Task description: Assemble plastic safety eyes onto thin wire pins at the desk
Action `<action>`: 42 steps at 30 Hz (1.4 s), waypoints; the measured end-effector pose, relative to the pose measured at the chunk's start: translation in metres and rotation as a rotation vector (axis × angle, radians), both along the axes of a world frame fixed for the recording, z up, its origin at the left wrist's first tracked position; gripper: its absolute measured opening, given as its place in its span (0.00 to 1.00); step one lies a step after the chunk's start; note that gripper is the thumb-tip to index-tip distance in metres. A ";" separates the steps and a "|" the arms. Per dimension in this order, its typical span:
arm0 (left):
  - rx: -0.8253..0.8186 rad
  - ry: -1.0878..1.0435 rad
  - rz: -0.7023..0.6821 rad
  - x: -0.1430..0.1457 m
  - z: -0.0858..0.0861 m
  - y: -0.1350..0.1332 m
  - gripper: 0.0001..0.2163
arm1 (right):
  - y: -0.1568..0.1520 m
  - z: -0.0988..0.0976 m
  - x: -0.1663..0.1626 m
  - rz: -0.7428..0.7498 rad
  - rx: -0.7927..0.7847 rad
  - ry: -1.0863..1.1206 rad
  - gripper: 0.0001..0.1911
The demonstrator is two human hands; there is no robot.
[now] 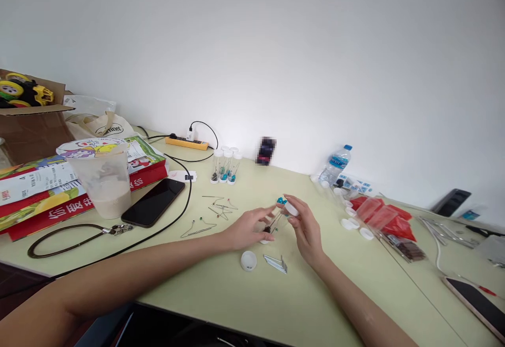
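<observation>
My left hand point(248, 229) curls its thumb and fingers around a small clear tube that holds thin metal wires with dark and blue ends. The tube's outline is hard to make out. Beside it, my right hand point(309, 231) pinches a white cap point(291, 209) close to the tube's upper end. Teal pieces point(281, 200) show just behind the cap. Below my hands lie a round white lid point(248, 261) with tiny bits inside and a small stack of metal rods point(276, 264). Several bent wires with little beads point(219, 210) are scattered left of my left hand.
Capped clear tubes point(224, 167) stand together toward the wall. A plastic cup point(104, 184), a black phone point(153, 202) and a cable point(185, 205) lie leftward. White caps point(349, 224), red packets point(384, 218) and a water bottle point(336, 164) are on the right.
</observation>
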State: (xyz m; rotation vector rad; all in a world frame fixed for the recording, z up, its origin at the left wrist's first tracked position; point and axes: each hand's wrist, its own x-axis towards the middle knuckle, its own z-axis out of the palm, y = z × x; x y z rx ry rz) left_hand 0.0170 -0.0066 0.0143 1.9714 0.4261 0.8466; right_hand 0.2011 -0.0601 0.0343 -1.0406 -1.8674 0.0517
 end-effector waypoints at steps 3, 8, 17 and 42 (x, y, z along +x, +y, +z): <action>0.107 -0.099 0.075 -0.001 0.016 -0.011 0.44 | -0.003 0.001 -0.006 -0.006 0.081 -0.099 0.19; 0.278 -0.124 0.060 -0.002 0.031 -0.022 0.35 | -0.007 -0.003 -0.016 -0.029 0.119 -0.194 0.24; 0.228 -0.276 0.063 0.001 0.017 -0.029 0.25 | -0.008 -0.009 -0.011 -0.105 0.242 -0.248 0.27; 0.154 -0.377 0.031 0.002 0.007 -0.017 0.19 | -0.006 -0.001 -0.012 -0.024 0.196 -0.242 0.26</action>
